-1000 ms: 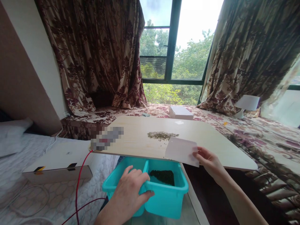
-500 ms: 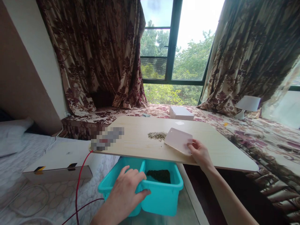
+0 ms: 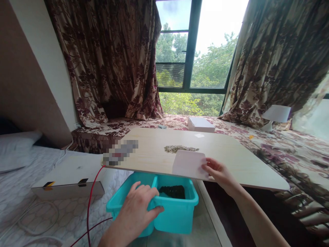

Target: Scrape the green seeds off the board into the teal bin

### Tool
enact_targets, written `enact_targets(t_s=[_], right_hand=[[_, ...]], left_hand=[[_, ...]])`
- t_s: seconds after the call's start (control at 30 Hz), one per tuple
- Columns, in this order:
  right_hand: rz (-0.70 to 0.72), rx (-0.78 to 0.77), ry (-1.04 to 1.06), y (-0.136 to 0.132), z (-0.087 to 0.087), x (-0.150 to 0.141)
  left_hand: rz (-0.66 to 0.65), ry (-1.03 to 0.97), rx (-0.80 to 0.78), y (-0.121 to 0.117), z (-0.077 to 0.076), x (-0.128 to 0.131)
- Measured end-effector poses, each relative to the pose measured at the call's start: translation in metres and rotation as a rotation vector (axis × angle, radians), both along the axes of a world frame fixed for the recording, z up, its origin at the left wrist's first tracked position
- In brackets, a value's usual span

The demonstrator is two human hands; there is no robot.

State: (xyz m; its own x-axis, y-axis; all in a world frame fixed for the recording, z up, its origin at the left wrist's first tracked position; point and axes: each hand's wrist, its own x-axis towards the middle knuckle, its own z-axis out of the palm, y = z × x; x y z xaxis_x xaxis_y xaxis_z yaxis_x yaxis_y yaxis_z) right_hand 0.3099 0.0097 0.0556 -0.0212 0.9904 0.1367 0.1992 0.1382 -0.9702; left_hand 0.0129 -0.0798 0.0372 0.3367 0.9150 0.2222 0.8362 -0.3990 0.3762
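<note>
My left hand (image 3: 137, 207) grips the near rim and middle divider of a turquoise two-compartment bin (image 3: 177, 214), held just under the front edge of a light wooden tabletop (image 3: 239, 161). The bin's right compartment holds a dark pile of small seeds (image 3: 172, 191). My right hand (image 3: 218, 173) pinches a pale, thin plastic scraper card (image 3: 189, 164) by its right side, standing it near the table's front edge. A small pile of greenish seeds (image 3: 180, 149) lies on the table just beyond the card.
A white flat box (image 3: 202, 124) and a white lamp (image 3: 275, 115) rest on the floral window seat behind the table. A long cardboard box (image 3: 68, 178) and a red cable (image 3: 89, 199) lie on the bed at left. Patterned curtains frame the window.
The card swung out over the seed pile, then came back toward the table's front edge. The bin shifted slightly left under the edge. My left hand kept its grip.
</note>
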Motion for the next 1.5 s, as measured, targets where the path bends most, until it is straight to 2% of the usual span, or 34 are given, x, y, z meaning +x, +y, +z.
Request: enact_targets(t_s=[0.17,0.3,0.6,0.8,0.93,1.5], right_hand=[[-0.340,0.115,0.096,0.002,0.002,0.030],[-0.467,0.122,0.053,0.008,-0.003,0.046],[-0.494,0.133,-0.019,0.013,-0.009,0.044],[-0.510,0.127,-0.025,0.015,-0.005,0.043],[-0.471,0.105,-0.019,0.011,-0.001,0.038],[-0.471,0.056,0.028,-0.003,0.001,0.038]], left_hand=[[-0.062,-0.031,0.007,-0.003,-0.003,0.010],[-0.112,-0.054,0.016,-0.003,-0.008,0.016],[-0.102,-0.029,-0.034,-0.006,-0.002,0.020],[-0.094,-0.030,-0.048,-0.006,-0.002,0.021],[-0.090,-0.013,-0.061,-0.005,0.000,0.021],[-0.081,-0.028,-0.064,-0.005,-0.002,0.020]])
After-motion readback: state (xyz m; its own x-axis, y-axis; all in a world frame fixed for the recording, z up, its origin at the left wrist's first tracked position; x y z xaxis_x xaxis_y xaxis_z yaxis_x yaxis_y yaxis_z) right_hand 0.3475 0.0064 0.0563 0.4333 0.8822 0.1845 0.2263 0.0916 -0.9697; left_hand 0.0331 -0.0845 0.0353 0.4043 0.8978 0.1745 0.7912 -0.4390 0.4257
